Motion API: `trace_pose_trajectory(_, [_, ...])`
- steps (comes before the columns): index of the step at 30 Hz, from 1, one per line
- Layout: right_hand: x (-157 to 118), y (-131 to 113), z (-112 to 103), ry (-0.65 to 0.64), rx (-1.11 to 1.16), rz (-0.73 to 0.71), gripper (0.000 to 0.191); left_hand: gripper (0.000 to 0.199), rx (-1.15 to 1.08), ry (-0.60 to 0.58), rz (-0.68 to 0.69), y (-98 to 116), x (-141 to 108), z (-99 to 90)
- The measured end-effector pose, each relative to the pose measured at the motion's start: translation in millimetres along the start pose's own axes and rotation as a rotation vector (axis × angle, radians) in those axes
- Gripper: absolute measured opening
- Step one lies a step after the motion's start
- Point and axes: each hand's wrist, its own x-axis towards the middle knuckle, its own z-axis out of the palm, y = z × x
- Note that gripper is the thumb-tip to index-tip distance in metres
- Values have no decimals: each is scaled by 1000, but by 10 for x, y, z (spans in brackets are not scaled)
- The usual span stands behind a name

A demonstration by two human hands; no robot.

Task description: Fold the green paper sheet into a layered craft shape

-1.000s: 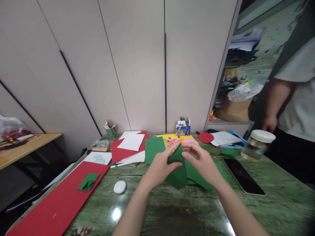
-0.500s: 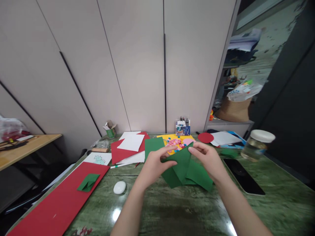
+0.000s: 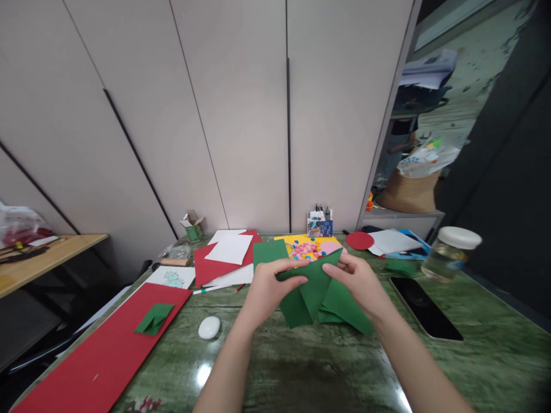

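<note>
Between my two hands is a folded piece of green paper (image 3: 316, 281), raised above the table. My left hand (image 3: 273, 287) pinches its left edge between thumb and fingers. At the upper right corner, my right hand (image 3: 355, 281) grips the paper with thumb and fingertips. More green sheets (image 3: 344, 304) lie on the table beneath and behind the held piece, partly hidden by it. Behind my hands, pink and blue beads (image 3: 305, 249) rest on a yellow sheet (image 3: 284, 238).
On the left lies a long red board (image 3: 107, 350) bearing a small folded green paper (image 3: 155, 319). A white rounded object (image 3: 209, 327) sits left of my arms. On the right are a phone (image 3: 426, 308) and a lidded jar (image 3: 451, 255). A pen box (image 3: 319, 223) stands at the back.
The folded green paper has tilted and shifted slightly in my hands. My right fingers have moved a little down and left along its corner. A person's body now shows in the mirror at right.
</note>
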Motion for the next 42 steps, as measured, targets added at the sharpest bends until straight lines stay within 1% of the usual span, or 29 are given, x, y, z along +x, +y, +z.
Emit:
trace_pose_trajectory(5, [2, 10, -6, 100, -102, -3, 25, 25, 45, -6, 7, 26, -1, -6])
trace_pose_trajectory(9, [12, 23, -12, 125, -157, -22, 24, 26, 38, -20, 18, 40, -7, -12])
trace_pose_trajectory(18, [16, 79, -7, 108, -42, 16, 21, 25, 27, -31, 47, 52, -15, -25])
trace_pose_trajectory(24, [10, 67, 12, 121, -42, 18, 23, 26, 49, -44, 60, 68, -13, -40])
trace_pose_trajectory(27, [8, 57, 18, 97, -15, 23, 23, 25, 55, -48, 60, 78, -14, -51])
trace_pose_trajectory(29, [11, 64, 10, 116, -29, 7, 23, 25, 60, -49, 50, 85, -12, -59])
trace_pose_trajectory(31, [18, 76, -5, 171, -67, -21, 24, 26, 69, -53, 37, 92, -9, -69])
trace_pose_trajectory(33, [23, 84, -24, 219, -84, -45, 31, 26, 76, -59, 31, 96, -11, -77])
trace_pose_trajectory(35, [25, 80, -41, 209, -56, -51, 32, 26, 79, -64, 27, 97, -17, -83])
trace_pose_trajectory(37, [25, 67, -57, 193, -20, -53, 29, 26, 83, -63, 20, 96, -26, -87])
trace_pose_trajectory(42, [20, 44, -90, 233, 11, -68, 22, 29, 99, -44, -3, 94, -45, -94])
